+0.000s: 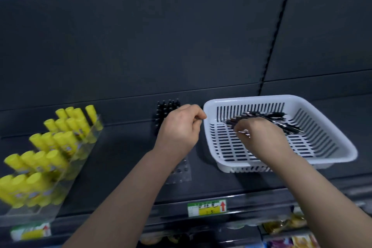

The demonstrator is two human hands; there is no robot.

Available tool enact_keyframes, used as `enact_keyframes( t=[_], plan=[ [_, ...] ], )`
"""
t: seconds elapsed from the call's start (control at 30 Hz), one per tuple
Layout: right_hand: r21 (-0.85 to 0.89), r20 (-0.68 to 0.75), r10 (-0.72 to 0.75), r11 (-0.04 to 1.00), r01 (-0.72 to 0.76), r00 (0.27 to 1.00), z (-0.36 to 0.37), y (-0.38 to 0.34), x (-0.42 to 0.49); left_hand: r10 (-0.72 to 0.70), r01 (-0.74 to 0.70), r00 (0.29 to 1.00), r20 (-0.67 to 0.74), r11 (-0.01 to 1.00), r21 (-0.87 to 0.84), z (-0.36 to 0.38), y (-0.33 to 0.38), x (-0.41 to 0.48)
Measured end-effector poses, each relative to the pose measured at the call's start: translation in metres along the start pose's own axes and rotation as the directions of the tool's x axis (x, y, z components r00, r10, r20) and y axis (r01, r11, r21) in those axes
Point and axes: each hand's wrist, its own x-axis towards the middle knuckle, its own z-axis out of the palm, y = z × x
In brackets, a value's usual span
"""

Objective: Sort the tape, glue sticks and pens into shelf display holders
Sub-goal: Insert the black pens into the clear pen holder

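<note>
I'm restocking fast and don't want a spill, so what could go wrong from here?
The right hand grips loose pens piled in the white basket; one might slip out on the lift. The left hand hovers close over the standing pens in their holder and could knock them.

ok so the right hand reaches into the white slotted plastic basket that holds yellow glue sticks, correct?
Not quite. The head view shows the white slotted plastic basket holds black pens, not yellow glue sticks; those stand in the clear tiered holder at the left. The right hand does reach into the basket, as you said.
</note>
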Motion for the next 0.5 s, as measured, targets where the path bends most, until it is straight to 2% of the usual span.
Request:
enact_keyframes(
  t=[0.2, 0.37, 0.5],
  plan=[
    [-0.056, 0.023, 0.137, 0.989, -0.136, 0.990, -0.011, 0.090, -0.016, -0.041, 0.028, 0.971, 0.237, 0.998, 0.059, 0.077, 0.048, 0.036],
    [-0.024, 0.050, 0.206, 0.978, -0.205, 0.977, -0.018, 0.145, -0.027, -0.117, 0.025, 0.855, 0.506, 0.982, 0.186, 0.145, 0.068, 0.062],
    [0.060, 0.052, 0.199, 0.978, -0.202, 0.979, -0.017, 0.162, -0.028, -0.131, -0.068, 0.786, 0.605, 0.953, 0.295, 0.188, 0.076, 0.077]
  ],
)
